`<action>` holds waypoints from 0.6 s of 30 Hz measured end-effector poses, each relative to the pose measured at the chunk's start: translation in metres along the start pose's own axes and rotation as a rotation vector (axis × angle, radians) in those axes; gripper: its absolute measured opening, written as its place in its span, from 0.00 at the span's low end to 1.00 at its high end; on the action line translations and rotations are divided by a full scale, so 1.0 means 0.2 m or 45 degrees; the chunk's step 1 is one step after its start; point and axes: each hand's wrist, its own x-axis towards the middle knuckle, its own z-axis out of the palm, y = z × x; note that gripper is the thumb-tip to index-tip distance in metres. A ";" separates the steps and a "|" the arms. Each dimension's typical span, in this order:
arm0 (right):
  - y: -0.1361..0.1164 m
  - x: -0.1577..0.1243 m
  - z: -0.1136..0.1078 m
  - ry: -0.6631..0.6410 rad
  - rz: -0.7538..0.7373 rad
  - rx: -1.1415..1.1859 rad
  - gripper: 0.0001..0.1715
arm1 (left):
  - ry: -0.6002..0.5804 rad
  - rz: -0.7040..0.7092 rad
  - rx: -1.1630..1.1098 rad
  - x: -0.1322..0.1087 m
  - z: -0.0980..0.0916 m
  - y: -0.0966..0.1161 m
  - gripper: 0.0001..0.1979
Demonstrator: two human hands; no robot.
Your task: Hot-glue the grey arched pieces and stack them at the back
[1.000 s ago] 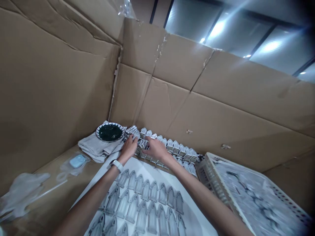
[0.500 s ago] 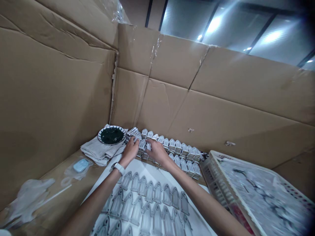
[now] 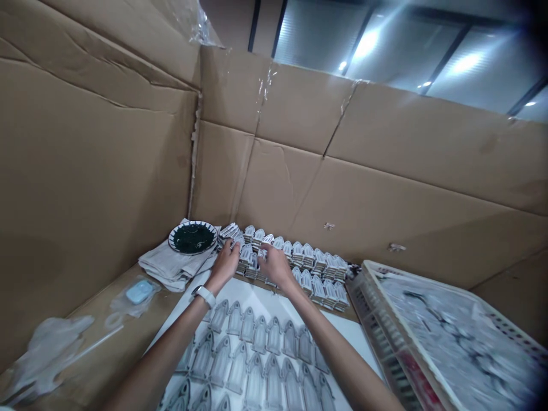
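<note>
Left hand [image 3: 225, 265], right hand [image 3: 274, 266] — arched pieces [image 3: 309, 255]

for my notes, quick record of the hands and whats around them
left hand: on the rows of arch-shaped white pieces
right hand: on the same rows, any grip unclear
nearer the person: white sheet with grey arch shapes
left side: white plate of dark green contents on folded cloth, blue case in plastic
right side: white plastic crate
behind: cardboard walls
</note>
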 end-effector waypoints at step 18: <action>0.03 0.01 0.02 -0.038 0.196 0.502 0.21 | 0.025 -0.025 0.000 0.00 0.01 0.00 0.24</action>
